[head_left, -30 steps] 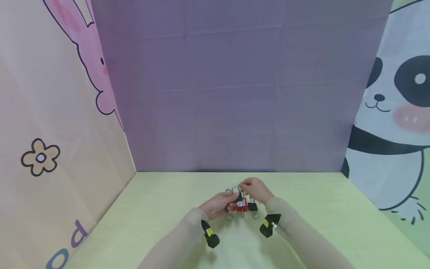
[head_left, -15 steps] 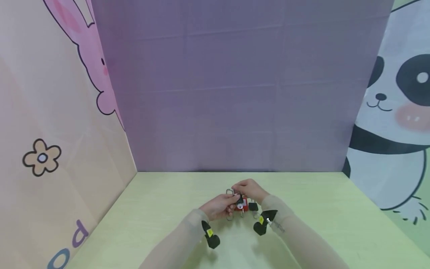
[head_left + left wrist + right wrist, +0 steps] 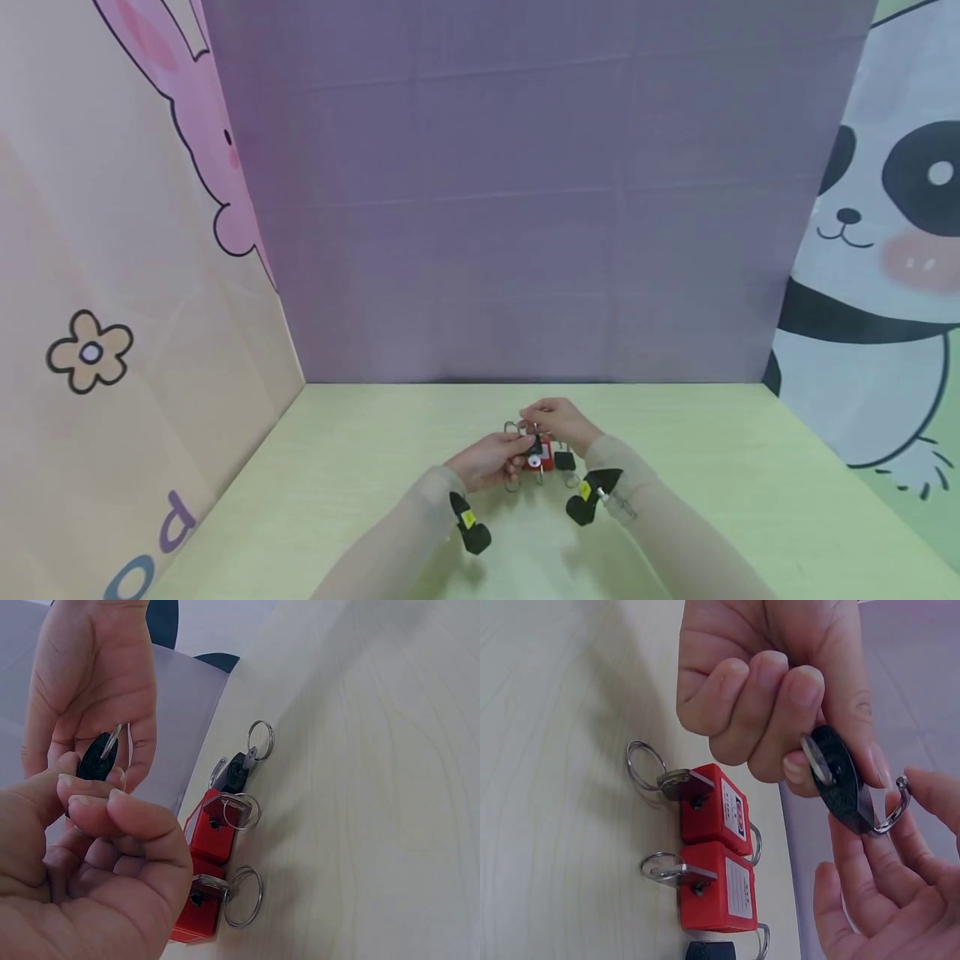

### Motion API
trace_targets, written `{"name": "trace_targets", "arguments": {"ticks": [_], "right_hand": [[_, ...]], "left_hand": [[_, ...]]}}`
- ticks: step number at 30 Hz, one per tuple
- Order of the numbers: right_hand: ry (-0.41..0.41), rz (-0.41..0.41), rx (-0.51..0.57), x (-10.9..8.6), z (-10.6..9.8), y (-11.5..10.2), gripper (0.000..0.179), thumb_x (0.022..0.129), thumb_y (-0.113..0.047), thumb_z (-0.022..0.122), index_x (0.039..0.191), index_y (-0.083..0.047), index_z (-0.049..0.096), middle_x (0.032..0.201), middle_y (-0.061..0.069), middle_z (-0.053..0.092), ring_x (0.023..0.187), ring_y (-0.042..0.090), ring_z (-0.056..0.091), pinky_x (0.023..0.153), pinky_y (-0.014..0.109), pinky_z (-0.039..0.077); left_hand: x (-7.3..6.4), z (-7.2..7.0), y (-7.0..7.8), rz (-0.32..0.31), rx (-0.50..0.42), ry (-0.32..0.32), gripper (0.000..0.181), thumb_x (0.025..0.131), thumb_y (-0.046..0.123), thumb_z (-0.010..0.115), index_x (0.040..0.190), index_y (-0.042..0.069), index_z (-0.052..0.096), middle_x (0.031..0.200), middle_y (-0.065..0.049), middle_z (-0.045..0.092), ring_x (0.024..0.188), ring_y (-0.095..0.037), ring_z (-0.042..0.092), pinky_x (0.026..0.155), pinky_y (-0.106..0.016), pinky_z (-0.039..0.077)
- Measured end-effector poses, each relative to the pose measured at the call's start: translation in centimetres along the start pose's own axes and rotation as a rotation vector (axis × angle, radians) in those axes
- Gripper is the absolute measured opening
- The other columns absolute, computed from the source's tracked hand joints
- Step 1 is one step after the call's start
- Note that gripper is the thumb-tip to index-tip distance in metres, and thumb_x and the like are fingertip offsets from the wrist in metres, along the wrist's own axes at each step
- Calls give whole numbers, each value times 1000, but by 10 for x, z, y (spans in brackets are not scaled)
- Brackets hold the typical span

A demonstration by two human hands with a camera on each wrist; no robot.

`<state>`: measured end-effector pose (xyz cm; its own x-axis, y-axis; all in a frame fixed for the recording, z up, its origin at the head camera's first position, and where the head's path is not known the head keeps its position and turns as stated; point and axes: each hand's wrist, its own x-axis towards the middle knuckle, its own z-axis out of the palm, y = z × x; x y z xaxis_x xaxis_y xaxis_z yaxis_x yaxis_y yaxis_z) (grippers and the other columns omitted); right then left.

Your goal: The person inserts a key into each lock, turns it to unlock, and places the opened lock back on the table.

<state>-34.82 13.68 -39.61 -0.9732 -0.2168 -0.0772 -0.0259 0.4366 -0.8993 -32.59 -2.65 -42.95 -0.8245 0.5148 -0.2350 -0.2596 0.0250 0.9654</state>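
My left hand (image 3: 483, 460) pinches a small black padlock (image 3: 838, 769) between thumb and fingers, raised over the table. A key (image 3: 817, 759) sticks out of the padlock's base. The steel shackle (image 3: 894, 814) has one end free of the body, its tip showing. My right hand (image 3: 562, 423) comes in from the far side and pinches at the shackle, one fingertip right at its free end. In the right wrist view, the right hand's other fingers (image 3: 870, 870) extend behind the padlock. From the head view, the right hand covers most of the shackle.
Two red padlocks (image 3: 716, 810) (image 3: 718, 889) with keys and rings stand in a row on the pale table (image 3: 360, 500) beneath the hands. Beside them is another black padlock (image 3: 565, 461) with its key ring. A purple cloth backdrop (image 3: 480, 208) rises behind the table.
My right hand has moved left onto the shackle, which stood up in plain sight a second ago and is now mostly covered. The left hand keeps its hold, nearly still.
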Motion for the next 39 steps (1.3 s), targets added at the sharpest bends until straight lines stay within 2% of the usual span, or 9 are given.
{"name": "trace_targets", "arguments": {"ticks": [4,12,21,28,34,39], "right_hand": [[-18,-7,56,0,-2,3,32,98,-18,54,116,7,60,108,17,71,91,17,67,89,44,53],[-25,12,190,-1,-4,7,33,98,-12,53,120,13,56,107,21,70,90,17,70,84,36,56],[-62,6,208,1,-7,11,37,100,-15,51,126,11,54,112,20,68,96,18,68,87,36,55],[-119,-26,252,0,-8,13,39,102,-15,47,130,12,50,124,29,60,102,20,67,90,36,54],[-132,-21,297,0,-9,14,35,102,-11,44,130,9,52,129,29,57,111,26,64,93,37,52],[-141,-8,327,1,-10,17,36,103,-10,42,133,8,50,131,25,57,113,23,63,93,34,52]], "left_hand": [[0,0,-1,-2,-14,4,18,102,27,49,100,11,55,69,5,44,60,-6,38,57,-19,37],[1,-2,-2,-19,-15,7,21,101,27,50,105,8,57,70,4,45,60,-5,39,56,-18,37],[0,-3,-2,-23,-3,2,22,101,28,50,107,9,58,71,4,45,60,-6,39,56,-19,38],[-1,-3,-1,-16,-10,9,21,101,28,50,105,8,57,69,4,45,58,-5,39,57,-19,37],[-4,-5,1,-8,-8,-2,22,101,29,50,105,9,58,71,5,47,60,-4,40,59,-18,39],[-4,-5,1,-8,4,5,22,101,29,49,104,9,57,72,5,46,61,-5,41,59,-18,40]]}}
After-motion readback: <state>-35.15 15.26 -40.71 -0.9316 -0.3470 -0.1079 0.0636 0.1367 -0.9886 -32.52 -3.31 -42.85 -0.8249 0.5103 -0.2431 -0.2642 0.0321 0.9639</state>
